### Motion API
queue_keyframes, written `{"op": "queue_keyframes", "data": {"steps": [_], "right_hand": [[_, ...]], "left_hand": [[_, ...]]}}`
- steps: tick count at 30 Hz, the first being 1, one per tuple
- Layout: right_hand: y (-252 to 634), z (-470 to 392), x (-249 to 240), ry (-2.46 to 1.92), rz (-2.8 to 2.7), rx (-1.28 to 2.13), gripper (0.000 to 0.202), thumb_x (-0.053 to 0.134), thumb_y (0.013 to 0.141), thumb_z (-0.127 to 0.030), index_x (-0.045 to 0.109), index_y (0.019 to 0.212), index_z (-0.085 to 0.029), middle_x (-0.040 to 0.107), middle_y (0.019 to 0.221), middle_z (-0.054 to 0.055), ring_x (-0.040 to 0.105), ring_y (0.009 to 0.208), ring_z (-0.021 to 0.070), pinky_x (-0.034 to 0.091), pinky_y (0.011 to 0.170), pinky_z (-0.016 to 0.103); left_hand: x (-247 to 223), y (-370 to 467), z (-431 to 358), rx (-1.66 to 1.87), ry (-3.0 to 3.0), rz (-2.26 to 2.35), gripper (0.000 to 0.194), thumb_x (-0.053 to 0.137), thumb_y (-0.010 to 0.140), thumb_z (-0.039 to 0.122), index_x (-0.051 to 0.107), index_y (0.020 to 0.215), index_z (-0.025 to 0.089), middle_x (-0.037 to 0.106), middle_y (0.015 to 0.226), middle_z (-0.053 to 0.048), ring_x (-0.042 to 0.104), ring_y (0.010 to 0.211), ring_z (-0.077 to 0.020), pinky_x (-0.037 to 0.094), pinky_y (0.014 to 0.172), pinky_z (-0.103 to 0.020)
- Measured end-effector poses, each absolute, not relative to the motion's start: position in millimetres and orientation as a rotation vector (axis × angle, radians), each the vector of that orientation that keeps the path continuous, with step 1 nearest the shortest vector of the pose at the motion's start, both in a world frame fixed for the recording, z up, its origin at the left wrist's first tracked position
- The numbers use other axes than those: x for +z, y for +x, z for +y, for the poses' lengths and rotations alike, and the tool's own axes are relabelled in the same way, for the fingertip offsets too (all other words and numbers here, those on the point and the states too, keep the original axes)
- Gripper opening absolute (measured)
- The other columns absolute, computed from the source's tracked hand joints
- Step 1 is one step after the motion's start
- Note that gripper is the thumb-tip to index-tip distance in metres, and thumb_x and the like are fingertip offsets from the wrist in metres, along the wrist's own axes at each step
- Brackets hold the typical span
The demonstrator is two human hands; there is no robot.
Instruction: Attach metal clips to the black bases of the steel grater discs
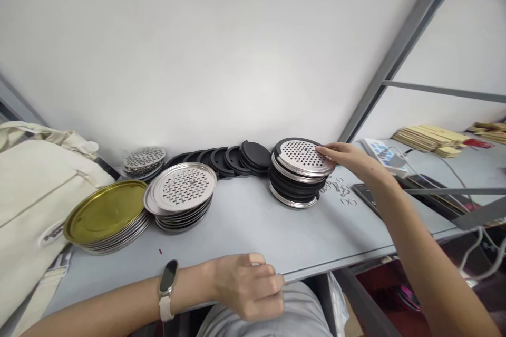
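Observation:
My left hand [251,285] is held at the table's front edge, fingers curled in with nothing visible in them. On the right, my right hand [340,155] touches the right rim of the top perforated metal disc [303,156], thumb on its upper face. That disc tops a stack of black rings and silver discs [296,189]. Left of it, black round parts [233,160] lean in a row along the wall. A second stack topped by a perforated plate [184,189] stands left of centre, beside a pile of gold-faced round lids [108,213].
Small perforated discs [144,159] sit at the back left. A cream bag [35,194] occupies the far left. Metal rings [348,202], a phone [366,195] and wooden strips [430,139] lie to the right. A grey metal frame [403,44] rises at the right.

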State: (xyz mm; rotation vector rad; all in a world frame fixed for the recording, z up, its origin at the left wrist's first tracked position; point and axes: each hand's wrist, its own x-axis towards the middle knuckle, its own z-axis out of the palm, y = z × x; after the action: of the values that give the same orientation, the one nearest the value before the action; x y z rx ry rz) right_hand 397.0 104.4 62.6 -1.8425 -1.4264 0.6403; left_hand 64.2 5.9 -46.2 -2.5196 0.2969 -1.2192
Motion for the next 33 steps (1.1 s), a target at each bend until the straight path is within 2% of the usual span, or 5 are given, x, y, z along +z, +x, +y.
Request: {"op": "queue_keyframes", "data": {"steps": [10,15,18,25,33], "right_hand": [[382.9,99.2,47.4,-1.834,-1.558,0.221,0.052,0.035,0.096,-0.050,0.061,0.070,-0.014,0.061,0.064,0.006,0.058,0.072,0.0220,0.043,0.075,0.034],[350.6,82.0,56.7,-1.628,-1.456,-0.132,0.033,0.034,0.099,-0.028,0.059,0.117,-0.017,0.058,0.127,0.013,0.046,0.125,0.0237,0.025,0.108,0.042],[322.7,57.9,62.6,-1.202,-1.525,-0.465,0.029,0.043,0.098,-0.022,0.059,0.121,-0.021,0.061,0.127,0.012,0.050,0.124,0.0243,0.027,0.109,0.046],[249.3,44.0,7.1,-0.784,-2.428,0.050,0.038,0.040,0.099,-0.019,0.052,0.134,-0.018,0.063,0.125,0.014,0.052,0.121,0.0265,0.043,0.101,0.046],[241.5,59.8,-26.7,-0.791,-2.541,0.686,0.040,0.039,0.103,-0.037,0.054,0.136,-0.021,0.057,0.138,0.011,0.046,0.131,0.0234,0.033,0.111,0.042]], "left_hand": [[-46.1,65.0,6.1,-1.226,-2.534,0.282,0.014,0.064,0.074,0.015,0.056,0.064,0.018,0.058,0.079,-0.003,0.050,0.061,-0.0099,0.040,0.056,-0.024],[-45.1,65.1,5.3,-1.205,-2.596,0.179,0.011,0.062,0.074,0.014,0.057,0.065,0.018,0.059,0.080,-0.002,0.050,0.061,-0.0091,0.042,0.061,-0.025],[-34.9,61.3,0.3,-1.208,-2.563,0.147,0.012,0.059,0.074,0.012,0.058,0.064,0.019,0.062,0.081,-0.003,0.052,0.063,-0.0098,0.042,0.063,-0.026],[41.4,7.5,11.1,-1.129,-2.365,-0.141,0.015,0.049,0.084,0.012,0.062,0.078,0.017,0.064,0.076,-0.005,0.062,0.078,-0.0170,0.043,0.073,-0.032],[99.1,-156.7,118.4,-0.435,-2.275,-1.895,0.022,0.040,0.087,0.032,0.057,0.089,0.018,0.067,0.087,-0.007,0.063,0.083,-0.0247,0.046,0.079,-0.036]]}}
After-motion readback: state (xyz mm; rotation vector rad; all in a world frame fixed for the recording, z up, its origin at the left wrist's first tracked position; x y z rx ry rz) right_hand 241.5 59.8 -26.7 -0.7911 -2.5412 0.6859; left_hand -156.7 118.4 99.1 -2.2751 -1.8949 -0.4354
